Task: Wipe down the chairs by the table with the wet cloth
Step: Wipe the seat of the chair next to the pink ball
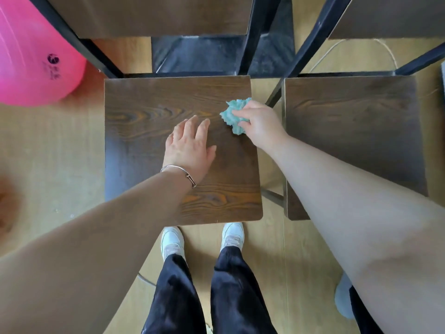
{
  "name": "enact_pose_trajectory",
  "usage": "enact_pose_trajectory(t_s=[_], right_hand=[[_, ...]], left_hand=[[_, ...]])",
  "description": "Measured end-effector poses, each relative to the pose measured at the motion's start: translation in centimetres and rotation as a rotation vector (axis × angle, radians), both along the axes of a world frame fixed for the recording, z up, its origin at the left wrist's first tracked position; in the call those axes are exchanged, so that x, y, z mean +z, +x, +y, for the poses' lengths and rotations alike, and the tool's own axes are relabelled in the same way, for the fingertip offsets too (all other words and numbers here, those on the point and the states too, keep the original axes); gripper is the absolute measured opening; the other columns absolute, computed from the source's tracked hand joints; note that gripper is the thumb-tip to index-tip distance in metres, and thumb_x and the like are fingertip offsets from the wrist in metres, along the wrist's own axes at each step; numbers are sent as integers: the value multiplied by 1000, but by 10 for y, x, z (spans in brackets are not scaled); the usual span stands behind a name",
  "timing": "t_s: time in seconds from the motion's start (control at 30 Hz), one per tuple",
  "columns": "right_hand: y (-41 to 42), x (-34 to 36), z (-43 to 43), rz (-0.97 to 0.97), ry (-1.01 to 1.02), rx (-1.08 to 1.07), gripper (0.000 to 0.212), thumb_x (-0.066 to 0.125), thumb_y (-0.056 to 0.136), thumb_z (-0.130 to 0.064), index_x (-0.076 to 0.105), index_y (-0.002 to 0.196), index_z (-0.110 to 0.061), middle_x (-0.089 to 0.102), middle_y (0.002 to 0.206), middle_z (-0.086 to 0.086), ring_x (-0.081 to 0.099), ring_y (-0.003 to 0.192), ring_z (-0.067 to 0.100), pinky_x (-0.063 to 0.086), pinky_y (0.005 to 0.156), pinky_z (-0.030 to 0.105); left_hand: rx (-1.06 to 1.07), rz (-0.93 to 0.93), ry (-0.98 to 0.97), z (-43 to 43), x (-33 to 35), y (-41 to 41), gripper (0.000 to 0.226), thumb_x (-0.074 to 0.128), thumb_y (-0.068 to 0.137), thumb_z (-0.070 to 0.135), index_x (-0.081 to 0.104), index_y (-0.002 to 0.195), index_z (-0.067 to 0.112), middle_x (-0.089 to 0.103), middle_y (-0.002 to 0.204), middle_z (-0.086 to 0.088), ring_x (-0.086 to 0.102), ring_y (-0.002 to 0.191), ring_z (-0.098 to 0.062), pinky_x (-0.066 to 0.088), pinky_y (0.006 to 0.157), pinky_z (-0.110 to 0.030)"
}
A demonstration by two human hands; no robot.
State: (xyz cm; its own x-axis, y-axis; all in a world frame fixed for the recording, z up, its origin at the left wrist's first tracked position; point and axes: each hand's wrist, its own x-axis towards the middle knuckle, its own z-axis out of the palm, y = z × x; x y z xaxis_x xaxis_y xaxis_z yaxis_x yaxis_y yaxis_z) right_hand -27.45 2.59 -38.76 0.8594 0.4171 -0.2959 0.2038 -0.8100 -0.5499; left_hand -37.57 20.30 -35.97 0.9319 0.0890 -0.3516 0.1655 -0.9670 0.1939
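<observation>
Fingers of my right hand point(261, 124) grip the bunched cloth point(234, 115) on the chair point(144, 131) seat.
I see the cloth pressed near the seat's right edge, toward the back; my left hand point(189, 148) lies flat mid-seat, fingers straight and spread. A second chair point(349, 131) stands just beside, on the right.

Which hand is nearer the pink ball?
Left. The left hand is spread over the middle of the chair seat; the right hand grips the cloth at the seat's opposite edge, farther from the pink ball.
</observation>
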Motion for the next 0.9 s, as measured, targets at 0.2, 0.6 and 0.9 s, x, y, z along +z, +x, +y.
enact_pose_trajectory(t_s=[0.2, 0.6, 0.9], right_hand=[[-16, -4, 3, 176, 78, -154, 13, 62, 96, -20, 63, 99, -7, 59, 106, -2, 57, 86, -2, 45, 65, 5], [-196, -24, -25, 13, 89, 194, 35, 67, 86, 4, 73, 115, -14, 59, 89, 5, 45, 78, 24, 41, 68, 30], [-227, -9, -23, 52, 78, -73, 36, 62, 88, 4, 70, 119, -12, 61, 99, 4, 53, 93, 20, 44, 82, 27]], left_hand=[[-21, 20, -1, 9, -2, -3, 64, 47, 96, 45, 22, 151, 24, 23, 156, -4, 20, 142, -29, 25, 112, -45], [-118, 167, -31, 16, -5, -113, 64, 44, 97, 45, 20, 152, 23, 19, 158, -4, 17, 144, -27, 25, 113, -44], [-138, 195, -43, 36, -9, -160, 64, 47, 96, 43, 22, 151, 24, 20, 158, -4, 19, 142, -29, 25, 113, -46]])
